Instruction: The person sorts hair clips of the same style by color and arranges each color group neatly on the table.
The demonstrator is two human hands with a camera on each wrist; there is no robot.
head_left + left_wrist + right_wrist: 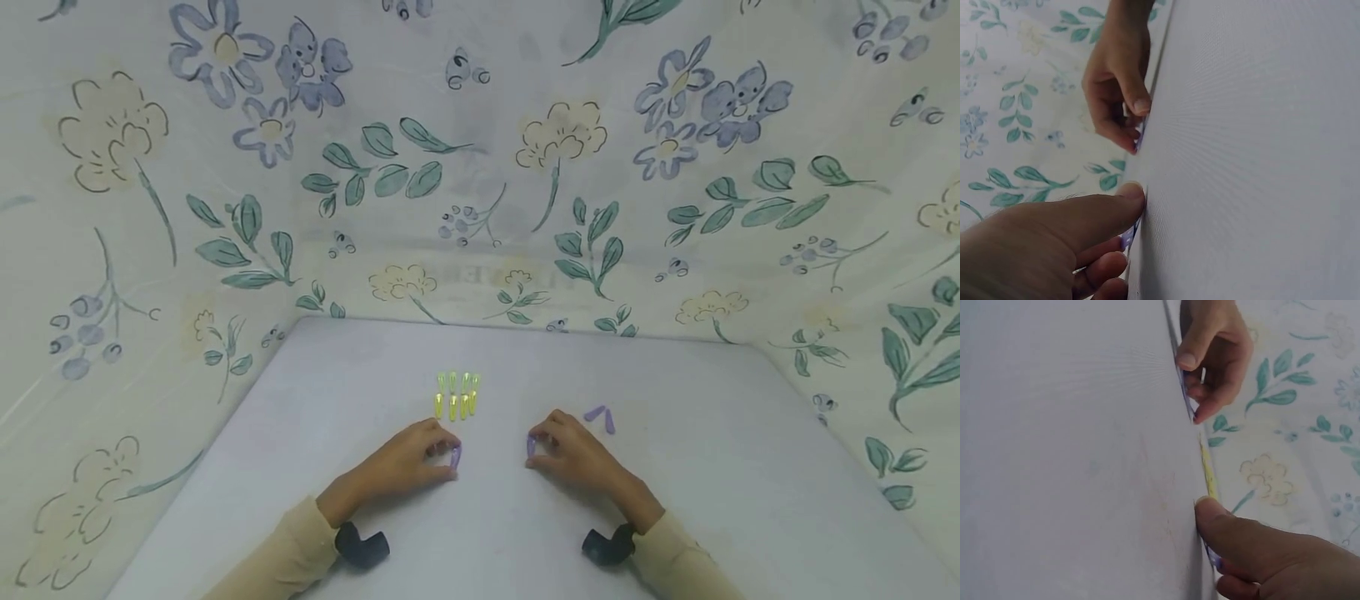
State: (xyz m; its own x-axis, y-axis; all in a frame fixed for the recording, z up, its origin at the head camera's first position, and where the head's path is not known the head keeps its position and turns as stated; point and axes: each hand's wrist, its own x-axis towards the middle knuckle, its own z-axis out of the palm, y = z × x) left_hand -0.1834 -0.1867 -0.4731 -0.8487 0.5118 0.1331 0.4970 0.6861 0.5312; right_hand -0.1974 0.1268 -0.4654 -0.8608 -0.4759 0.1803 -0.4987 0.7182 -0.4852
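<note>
Low over the white table, my left hand (416, 457) pinches a purple snap hair clip (456, 457) between thumb and fingers. My right hand (573, 454) holds another purple hair clip (532, 447) the same way, a short gap to the right. Fingertips cover parts of both clips; in the left wrist view only a sliver of the left clip (1127, 239) shows. Beyond my left hand lie a row of yellow clips (453, 407) and, behind it, a row of light green clips (453, 382). Two loose purple clips (609, 421) rest just right of my right hand.
The white tabletop (337, 367) ends at a back edge against a flower-patterned cloth (480, 183), which also rises on both sides. Black curved pieces (363, 547) sit at both wrists, by the beige sleeves.
</note>
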